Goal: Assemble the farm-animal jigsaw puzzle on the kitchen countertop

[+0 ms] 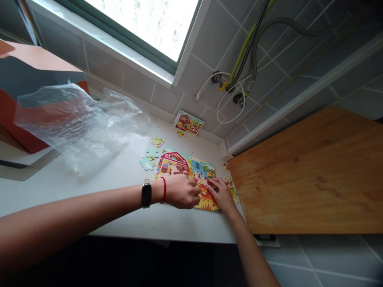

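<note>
A partly assembled farm-animal puzzle (199,166) lies on the white counter, with a red barn on its left and a lion at lower right. My left hand (181,191), with a watch and red bracelet at the wrist, is over the puzzle's lower middle. Its fingers are curled together, and what they hold, if anything, is hidden. My right hand (223,194) rests on the puzzle's right part, thumb and fingers apart beside the lion. Loose green pieces (147,162) lie left of the puzzle, and more pieces (230,183) lie along its right edge.
A small picture card (188,122) leans against the tiled wall, with a loose piece before it. Crumpled clear plastic (89,131) and an orange-and-grey box (36,95) are at left. A wooden board (311,175) stands close at right. Cables (254,44) hang from the wall.
</note>
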`<state>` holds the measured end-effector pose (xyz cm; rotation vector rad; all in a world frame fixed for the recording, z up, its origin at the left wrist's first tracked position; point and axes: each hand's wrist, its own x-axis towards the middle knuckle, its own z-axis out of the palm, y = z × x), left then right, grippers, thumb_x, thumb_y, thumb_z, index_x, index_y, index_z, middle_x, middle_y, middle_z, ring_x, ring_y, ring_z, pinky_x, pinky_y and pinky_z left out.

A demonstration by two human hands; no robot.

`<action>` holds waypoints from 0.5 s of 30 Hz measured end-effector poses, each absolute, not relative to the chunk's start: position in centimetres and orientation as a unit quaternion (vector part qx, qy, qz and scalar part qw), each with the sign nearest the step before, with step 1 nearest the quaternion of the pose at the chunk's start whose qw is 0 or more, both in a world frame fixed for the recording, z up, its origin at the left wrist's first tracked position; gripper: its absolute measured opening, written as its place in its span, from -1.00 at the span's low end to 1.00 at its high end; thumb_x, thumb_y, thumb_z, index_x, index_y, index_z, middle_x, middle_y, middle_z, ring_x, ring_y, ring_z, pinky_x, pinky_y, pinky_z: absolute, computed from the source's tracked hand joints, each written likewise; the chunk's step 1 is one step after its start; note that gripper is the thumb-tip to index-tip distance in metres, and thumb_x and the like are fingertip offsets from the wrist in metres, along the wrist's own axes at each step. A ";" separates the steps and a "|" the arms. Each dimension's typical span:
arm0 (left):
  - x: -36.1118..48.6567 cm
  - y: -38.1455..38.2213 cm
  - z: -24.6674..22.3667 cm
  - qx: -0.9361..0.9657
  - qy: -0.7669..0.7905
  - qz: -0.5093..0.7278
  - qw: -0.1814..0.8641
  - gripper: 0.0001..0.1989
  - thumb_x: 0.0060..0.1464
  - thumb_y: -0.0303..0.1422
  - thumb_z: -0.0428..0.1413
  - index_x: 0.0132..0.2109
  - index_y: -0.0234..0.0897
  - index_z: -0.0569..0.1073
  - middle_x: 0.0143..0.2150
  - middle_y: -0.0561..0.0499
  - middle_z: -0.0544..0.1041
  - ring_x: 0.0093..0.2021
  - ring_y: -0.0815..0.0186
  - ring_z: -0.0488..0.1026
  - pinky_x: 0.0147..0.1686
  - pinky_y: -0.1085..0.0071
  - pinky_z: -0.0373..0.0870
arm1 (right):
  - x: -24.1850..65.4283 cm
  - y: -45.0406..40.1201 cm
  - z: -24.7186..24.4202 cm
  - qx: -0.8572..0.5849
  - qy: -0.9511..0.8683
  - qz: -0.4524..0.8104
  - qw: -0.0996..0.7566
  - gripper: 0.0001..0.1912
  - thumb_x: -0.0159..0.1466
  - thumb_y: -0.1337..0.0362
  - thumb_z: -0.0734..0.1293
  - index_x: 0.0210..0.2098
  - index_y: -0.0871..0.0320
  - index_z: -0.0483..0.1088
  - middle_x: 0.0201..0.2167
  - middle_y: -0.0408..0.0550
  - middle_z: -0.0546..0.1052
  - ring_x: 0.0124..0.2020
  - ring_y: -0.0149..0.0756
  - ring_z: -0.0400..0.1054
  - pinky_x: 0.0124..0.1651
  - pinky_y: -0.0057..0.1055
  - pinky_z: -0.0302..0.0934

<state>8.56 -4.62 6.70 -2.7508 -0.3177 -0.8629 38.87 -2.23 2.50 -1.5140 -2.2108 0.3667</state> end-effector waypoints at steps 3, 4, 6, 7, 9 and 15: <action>8.9 -4.4 9.4 -0.950 -0.062 -0.269 0.148 -0.78 0.30 -0.44 0.09 -0.37 -0.23 0.47 -0.41 -0.07 0.48 -0.44 0.26 0.41 -0.60 0.25 0.11 | 39.1 -2.4 2.3 -0.536 -0.801 0.133 0.231 -0.59 0.36 0.05 0.40 0.12 0.08 0.60 0.06 0.15 0.58 0.10 -0.01 0.49 0.22 0.00 0.37; 9.0 -4.3 10.3 -0.953 -0.056 -0.254 0.155 -0.76 0.30 -0.45 0.08 -0.37 -0.23 0.48 -0.40 -0.07 0.49 -0.42 0.25 0.43 -0.60 0.24 0.12 | 39.1 -2.4 2.2 -0.530 -0.804 0.134 0.233 -0.58 0.35 0.05 0.40 0.12 0.08 0.60 0.09 0.15 0.58 0.12 0.00 0.48 0.23 0.01 0.36; 8.9 -4.2 11.6 -0.960 -0.046 -0.224 0.164 -0.74 0.31 -0.46 0.05 -0.37 -0.23 0.49 -0.39 -0.08 0.51 -0.40 0.24 0.44 -0.59 0.22 0.14 | 39.3 -2.2 2.2 -0.521 -0.809 0.141 0.234 -0.59 0.34 0.06 0.42 0.12 0.07 0.60 0.10 0.14 0.60 0.14 0.00 0.47 0.25 0.04 0.34; 8.7 -4.2 12.1 -0.963 -0.043 -0.212 0.162 -0.74 0.31 -0.46 0.05 -0.37 -0.23 0.49 -0.39 -0.08 0.51 -0.40 0.24 0.44 -0.58 0.22 0.15 | 39.3 -2.1 2.3 -0.518 -0.810 0.146 0.233 -0.60 0.34 0.08 0.42 0.10 0.08 0.61 0.09 0.13 0.62 0.13 0.00 0.48 0.25 0.04 0.34; 8.3 -4.0 12.5 -0.968 -0.043 -0.197 0.146 -0.75 0.29 -0.43 0.08 -0.39 -0.22 0.49 -0.39 -0.08 0.52 -0.41 0.25 0.43 -0.55 0.23 0.19 | 39.4 -1.8 2.4 -0.514 -0.809 0.156 0.238 -0.65 0.34 0.11 0.41 0.05 0.09 0.64 0.04 0.12 0.65 0.10 -0.01 0.51 0.23 0.04 0.36; 6.3 -2.4 12.0 -0.971 -0.133 -0.158 0.121 -0.76 0.29 -0.31 0.11 -0.37 -0.22 0.51 -0.34 -0.04 0.56 -0.37 0.30 0.46 -0.37 0.32 0.40 | 39.5 -1.9 1.7 -0.489 -0.808 0.135 0.300 -0.74 0.35 0.19 0.38 -0.08 0.09 0.68 -0.08 0.09 0.70 -0.01 -0.05 0.56 0.12 -0.03 0.44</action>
